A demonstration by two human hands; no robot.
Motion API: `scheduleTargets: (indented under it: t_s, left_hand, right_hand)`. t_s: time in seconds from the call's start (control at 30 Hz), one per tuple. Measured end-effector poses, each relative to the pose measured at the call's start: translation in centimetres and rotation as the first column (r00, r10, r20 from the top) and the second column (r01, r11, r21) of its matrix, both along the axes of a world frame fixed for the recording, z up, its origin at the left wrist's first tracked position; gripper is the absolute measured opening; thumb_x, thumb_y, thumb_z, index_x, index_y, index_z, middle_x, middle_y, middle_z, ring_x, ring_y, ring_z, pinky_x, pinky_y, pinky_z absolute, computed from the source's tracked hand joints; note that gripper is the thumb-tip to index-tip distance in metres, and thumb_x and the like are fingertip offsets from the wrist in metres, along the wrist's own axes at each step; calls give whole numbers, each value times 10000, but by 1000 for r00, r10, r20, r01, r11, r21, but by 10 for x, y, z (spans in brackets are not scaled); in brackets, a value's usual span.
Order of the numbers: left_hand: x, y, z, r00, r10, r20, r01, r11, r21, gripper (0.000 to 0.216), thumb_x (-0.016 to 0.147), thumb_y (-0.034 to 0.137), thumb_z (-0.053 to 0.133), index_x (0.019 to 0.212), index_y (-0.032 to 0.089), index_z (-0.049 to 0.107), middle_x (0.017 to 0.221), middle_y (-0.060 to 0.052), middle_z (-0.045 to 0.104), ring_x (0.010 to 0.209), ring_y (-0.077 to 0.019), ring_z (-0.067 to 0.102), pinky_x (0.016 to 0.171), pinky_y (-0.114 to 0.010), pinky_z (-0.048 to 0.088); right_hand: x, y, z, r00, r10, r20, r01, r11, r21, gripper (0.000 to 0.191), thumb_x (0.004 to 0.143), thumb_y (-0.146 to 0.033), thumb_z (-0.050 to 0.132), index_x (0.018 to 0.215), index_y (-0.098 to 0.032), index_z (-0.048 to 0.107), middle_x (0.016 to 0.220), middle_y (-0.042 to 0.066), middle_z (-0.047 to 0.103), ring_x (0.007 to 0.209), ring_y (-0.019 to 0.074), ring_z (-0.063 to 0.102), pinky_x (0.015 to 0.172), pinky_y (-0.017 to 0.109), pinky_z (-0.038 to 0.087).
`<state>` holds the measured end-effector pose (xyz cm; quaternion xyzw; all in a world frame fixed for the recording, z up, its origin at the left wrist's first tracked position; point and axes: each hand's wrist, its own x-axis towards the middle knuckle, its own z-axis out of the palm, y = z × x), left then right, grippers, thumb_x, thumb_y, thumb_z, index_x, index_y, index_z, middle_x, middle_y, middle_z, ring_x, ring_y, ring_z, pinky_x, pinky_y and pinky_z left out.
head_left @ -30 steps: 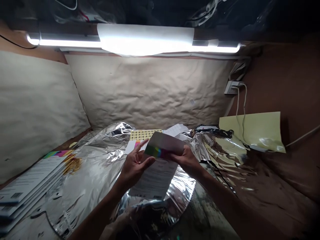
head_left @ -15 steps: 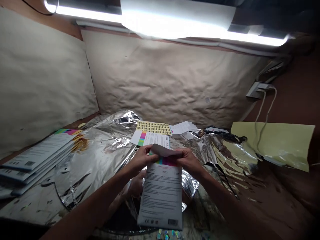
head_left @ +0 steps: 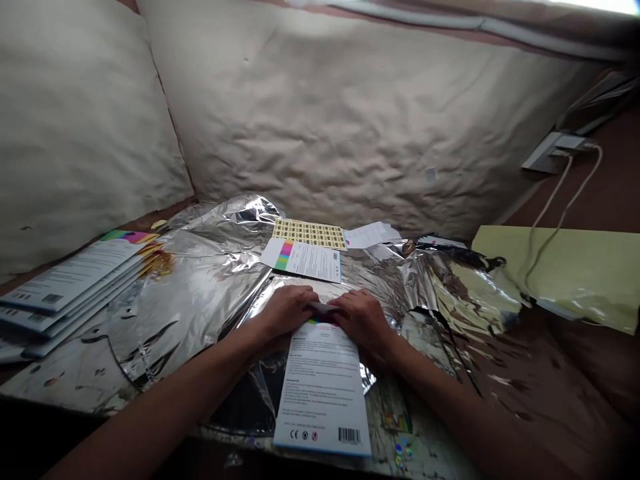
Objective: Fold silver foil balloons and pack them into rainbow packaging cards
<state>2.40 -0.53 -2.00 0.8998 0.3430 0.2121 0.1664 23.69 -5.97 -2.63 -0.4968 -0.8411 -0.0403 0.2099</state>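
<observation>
A flat white printed packet (head_left: 324, 393), with a barcode and a CE mark at its near end, lies in front of me. Its far end carries a coloured band and a flap. My left hand (head_left: 287, 308) has its fingers curled over the left side of that flap. On the right side, my right hand (head_left: 363, 320) presses with bent fingers. Between them the flap is folded down, mostly covered by the fingers. Just beyond my hands lies another printed packet (head_left: 315, 261) with a coloured stripe and its white flap out to the left.
Overlapping packets (head_left: 75, 283) are piled at the left. A yellow sticker sheet (head_left: 309, 233) and white paper (head_left: 373, 235) lie at the back. Crinkled silver foil (head_left: 200, 287) covers much of the table. Yellow paper (head_left: 560, 273) and a socket with cables (head_left: 557, 152) are at right.
The flap, raised before, is now folded down under my fingers. Both hands have closed in over it. My view has tilted downward, so the lamp is mostly out of sight.
</observation>
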Motion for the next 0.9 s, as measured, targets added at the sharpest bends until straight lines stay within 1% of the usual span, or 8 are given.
scheduleTargets:
  t_s: [0.07,0.2,0.33,0.4,0.47,0.57,0.73,0.9]
  left_hand:
    - [2,-1,-1,999,15,-45,-14,999,33,118,790,156,620,818,205,724,816,-31,681,782,-201,617,704,-280,412]
    - [2,-5,4,995,11,-101,-5,998,65,152,831,155,600,815,212,741,817,-35,687,804,-206,633,716,-285,428]
    - [-7,-13,15,993,-113,-12,114,993,30,230,903,222,590,1081,269,726,1019,-20,718,928,-179,648,828,-273,450]
    - [-10,-15,17,977,-201,67,203,979,-17,252,939,267,565,1140,300,713,1070,-13,724,950,-164,656,849,-261,453]
    - [-12,-15,16,961,-261,90,266,963,-52,261,962,275,532,1127,325,728,1067,-12,736,956,-163,666,847,-258,460]
    - [-11,-12,12,956,-285,68,289,956,-58,286,960,245,527,1146,344,721,1080,-19,740,979,-171,671,863,-262,468]
    - [-11,-8,8,960,-280,-5,279,960,-25,281,925,194,561,1090,321,750,1074,-15,735,943,-169,674,821,-250,479]
    - [-12,-7,8,961,-275,-24,274,961,-26,318,899,144,563,1115,298,740,1127,-16,724,1014,-185,663,882,-267,473]
  right_hand:
    - [-1,3,1,996,-15,88,14,1000,17,64,879,-213,641,853,-192,696,812,40,707,779,197,587,736,325,365]
    - [-1,6,0,976,3,216,-22,996,85,148,910,-201,605,771,-184,652,772,45,677,786,200,550,678,315,328]
    - [-1,3,1,964,11,265,-30,997,69,175,934,-197,580,771,-191,645,778,33,656,751,178,541,603,295,301]
    - [0,0,4,969,7,248,-12,1000,22,172,940,-193,567,798,-198,663,799,27,656,733,161,560,586,281,307]
    - [2,-5,7,980,15,196,-14,1000,-10,132,943,-199,559,948,-216,690,919,33,675,775,154,596,604,264,345]
    - [6,-17,11,997,23,70,-24,1000,9,297,934,-275,580,1225,-235,622,1166,71,639,906,177,626,666,260,411]
    - [12,-34,4,993,109,-33,-110,994,0,246,953,-374,547,1066,-227,708,1055,80,662,835,182,626,694,288,449]
    - [9,-35,-5,996,45,-82,-54,993,-105,293,982,-353,501,1182,-221,669,1056,85,655,873,192,632,729,295,483]
